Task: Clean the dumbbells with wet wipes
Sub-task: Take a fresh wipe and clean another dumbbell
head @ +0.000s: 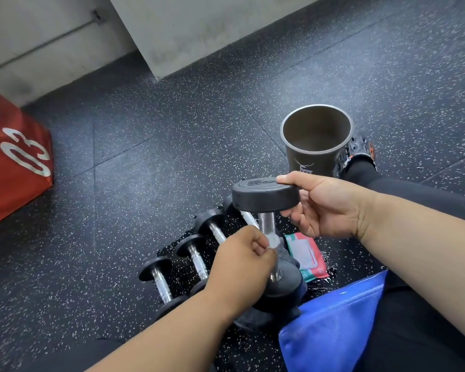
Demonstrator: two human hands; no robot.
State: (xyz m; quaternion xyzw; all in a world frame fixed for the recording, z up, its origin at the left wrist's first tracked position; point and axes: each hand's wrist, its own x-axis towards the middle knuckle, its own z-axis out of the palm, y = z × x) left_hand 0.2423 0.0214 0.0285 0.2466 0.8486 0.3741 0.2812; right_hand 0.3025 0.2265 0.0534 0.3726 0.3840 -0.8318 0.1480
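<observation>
Left hand [243, 257] fingers curled, pinching a small white wet wipe [274, 240] against the knurled chrome handle of the held dumbbell [266, 200]. Right hand [325, 206] grips the dumbbell's upper head, thumb on the top face, fingers curled under the rim. Dumbbell stands upright; round black rubber heads, raised lettering on top too blurred to read. Its lower head sits down by a grey cloth-like thing [255, 318], contact hard to make out.

Just left of the held dumbbell: row of small dumbbells [196, 257] lying on the floor [151, 146], black round heads, shiny metal handles, near ends hidden by the left forearm. One more lies behind the held dumbbell, mostly covered.

Just right of its handle: wipes pack [310, 257], flat soft packet, red-green with white flap, partly hidden behind the lower head. Floor looks wet and glossy round it.

Beyond the held dumbbell, up-right: metal cup [316, 146], round, tapered, dull grey-brown; inside nothing visible. Shoe [357, 151] touching behind it, dark trouser leg.

Below-right: blue fabric [333, 326], smooth, cut by frame edge.

Far left: red box [16, 167], white "03", cut off. Floor black rubber, white speckles. Grey concrete wall [199, 30] at top.
</observation>
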